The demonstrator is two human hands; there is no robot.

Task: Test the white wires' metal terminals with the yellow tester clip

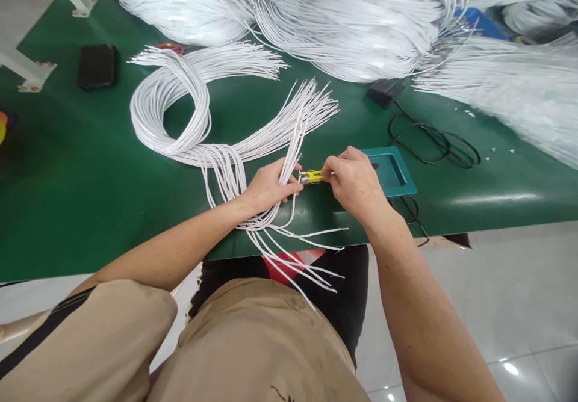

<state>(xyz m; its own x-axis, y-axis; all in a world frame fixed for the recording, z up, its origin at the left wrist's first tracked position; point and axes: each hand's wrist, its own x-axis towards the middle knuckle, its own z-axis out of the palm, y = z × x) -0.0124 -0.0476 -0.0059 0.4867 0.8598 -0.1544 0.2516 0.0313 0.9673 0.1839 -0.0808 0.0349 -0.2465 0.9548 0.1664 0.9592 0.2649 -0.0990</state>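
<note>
My left hand (272, 184) is closed around a bunch of thin white wires (291, 155), with one wire end bent toward its thumb and fingertips. Some loose wires from the bunch hang over the table's front edge. Just to the right, my right hand (354, 179) pinches small yellow-handled snips (312, 177). Their metal tip points left, close to the left fingertips; whether it touches a wire is too small to tell. Beyond my left hand lies a looped bundle of white wires (149, 110) on the green table top (149, 221).
A teal tray (409, 176) sits right of my right hand. Behind it are a black adapter (385, 92) and its coiled cable (445, 143). Large heaps of white wires (343, 23) fill the back. A black box (97, 66) and white metal legs (34, 71) stand at left.
</note>
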